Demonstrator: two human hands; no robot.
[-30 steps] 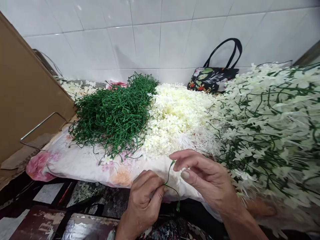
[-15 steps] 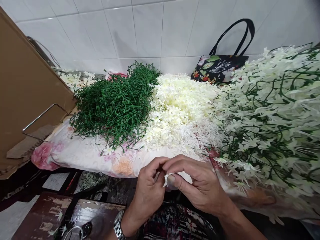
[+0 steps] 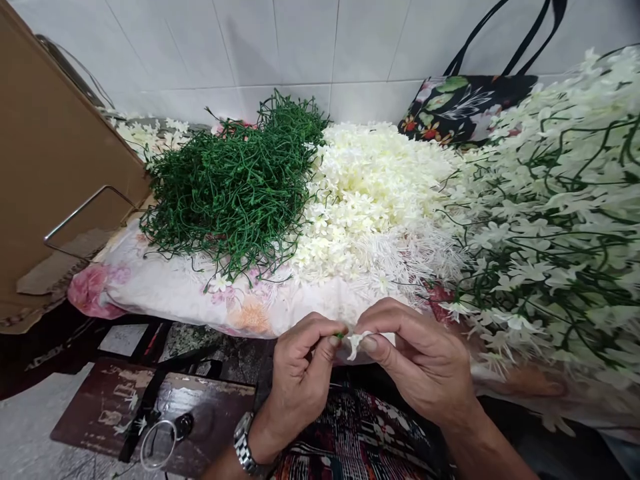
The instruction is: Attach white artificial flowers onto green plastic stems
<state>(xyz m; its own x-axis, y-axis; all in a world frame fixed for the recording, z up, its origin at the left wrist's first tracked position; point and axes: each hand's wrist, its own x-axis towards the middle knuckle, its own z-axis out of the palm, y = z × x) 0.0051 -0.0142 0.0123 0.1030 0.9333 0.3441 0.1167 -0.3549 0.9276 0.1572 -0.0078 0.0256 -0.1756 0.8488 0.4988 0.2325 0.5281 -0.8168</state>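
Observation:
My left hand (image 3: 306, 367) pinches a small green stem piece (image 3: 341, 335) between thumb and forefinger. Close beside it, my right hand (image 3: 420, 363) grips a white artificial flower (image 3: 355, 345) by thumb and forefinger. The flower's petals point toward the green tip; whether the two touch is hard to make out. Beyond my hands lies a heap of loose white blossoms (image 3: 370, 180), with a tangle of green plastic stems (image 3: 235, 180) to its left. Thin white filaments (image 3: 410, 260) lie in front of the blossoms. At the right rises a pile of white flowers on green stems (image 3: 545, 253).
A flowered cloth (image 3: 165, 293) covers the work surface. A cardboard box (image 3: 65, 147) with a metal wire handle (image 3: 80, 220) stands at the left. Against the tiled wall (image 3: 295, 40) rests a black floral bag (image 3: 465, 110). Below left is a worn brown board (image 3: 210, 413).
My hands have drawn slightly apart, so the green tip and the white flower now show between them. The head view has tilted down and shifted a little left.

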